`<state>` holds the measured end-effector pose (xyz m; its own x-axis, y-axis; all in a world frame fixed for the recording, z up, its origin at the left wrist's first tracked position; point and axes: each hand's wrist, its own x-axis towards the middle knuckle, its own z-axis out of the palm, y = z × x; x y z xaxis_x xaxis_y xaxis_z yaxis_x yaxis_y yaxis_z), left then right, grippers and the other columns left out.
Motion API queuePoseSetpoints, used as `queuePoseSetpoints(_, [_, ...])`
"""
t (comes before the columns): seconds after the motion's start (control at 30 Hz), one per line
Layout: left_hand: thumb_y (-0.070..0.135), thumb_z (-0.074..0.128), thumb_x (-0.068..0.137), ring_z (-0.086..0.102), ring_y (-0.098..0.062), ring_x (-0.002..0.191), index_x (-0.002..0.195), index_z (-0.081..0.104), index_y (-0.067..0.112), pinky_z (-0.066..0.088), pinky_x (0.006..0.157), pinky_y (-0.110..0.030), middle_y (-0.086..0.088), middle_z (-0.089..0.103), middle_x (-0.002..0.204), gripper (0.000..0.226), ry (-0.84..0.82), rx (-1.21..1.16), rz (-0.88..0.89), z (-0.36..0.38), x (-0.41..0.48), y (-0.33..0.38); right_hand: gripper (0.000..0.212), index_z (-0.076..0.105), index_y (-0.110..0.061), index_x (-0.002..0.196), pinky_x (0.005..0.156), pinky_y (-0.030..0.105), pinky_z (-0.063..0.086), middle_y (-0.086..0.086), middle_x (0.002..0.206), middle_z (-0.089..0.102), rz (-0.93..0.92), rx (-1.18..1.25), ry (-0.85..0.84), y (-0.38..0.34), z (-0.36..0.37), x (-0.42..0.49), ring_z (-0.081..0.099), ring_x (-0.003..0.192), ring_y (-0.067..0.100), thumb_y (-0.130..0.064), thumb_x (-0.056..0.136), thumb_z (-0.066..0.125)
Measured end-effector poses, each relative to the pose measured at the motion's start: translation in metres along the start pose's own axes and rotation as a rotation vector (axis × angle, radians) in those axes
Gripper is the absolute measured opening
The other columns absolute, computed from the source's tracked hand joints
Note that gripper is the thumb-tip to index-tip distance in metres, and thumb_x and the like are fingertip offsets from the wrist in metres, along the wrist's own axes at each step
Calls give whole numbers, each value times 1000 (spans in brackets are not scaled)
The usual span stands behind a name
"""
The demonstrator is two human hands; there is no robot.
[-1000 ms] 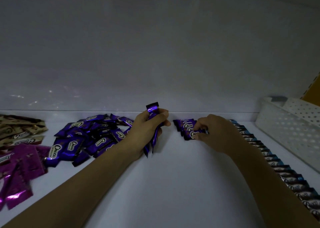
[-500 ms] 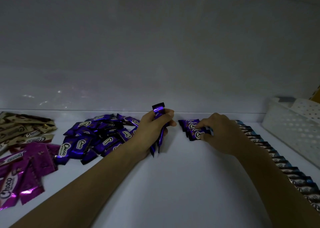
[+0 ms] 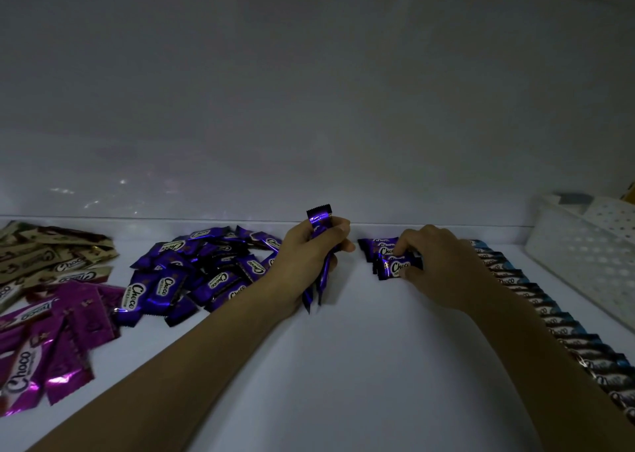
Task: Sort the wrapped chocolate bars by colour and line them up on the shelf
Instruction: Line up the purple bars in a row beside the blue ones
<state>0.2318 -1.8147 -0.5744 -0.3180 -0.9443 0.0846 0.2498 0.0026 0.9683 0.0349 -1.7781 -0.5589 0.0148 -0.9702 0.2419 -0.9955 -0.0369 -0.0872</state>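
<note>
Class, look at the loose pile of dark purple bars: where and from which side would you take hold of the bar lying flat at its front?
Take the front bar of the purple pile across its long edges, from above: it lies flat, label up, on top of its neighbours. The crimped ends are thin and would likely slip.

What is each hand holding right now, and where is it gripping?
The left hand grips a bunch of purple bars around their middle, upright. The right hand pinches the right end of the front bar in the new purple row.
</note>
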Motion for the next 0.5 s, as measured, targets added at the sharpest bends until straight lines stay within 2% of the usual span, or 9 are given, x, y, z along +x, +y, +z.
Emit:
queuePoseSetpoints(0.3, [19, 60, 93, 59, 0, 50, 95, 66, 15, 42, 44, -13, 4, 70, 67, 7, -5, -6, 9, -1, 1, -1, 26, 56, -27, 114, 90, 33, 36, 4, 114, 53, 25, -6, 31, -4, 2, 0, 48, 107, 21, -28, 89, 60])
queuePoseSetpoints(0.5, [18, 60, 93, 59, 0, 51, 95, 65, 14, 42, 45, -13, 4, 70, 66, 7, -4, -2, 15, -1, 1, -1, 20, 59, -28, 110, 93, 34, 38, 3, 112, 54, 14, 0, 24, -4, 2, -1, 49, 106, 20, -27, 90, 58])
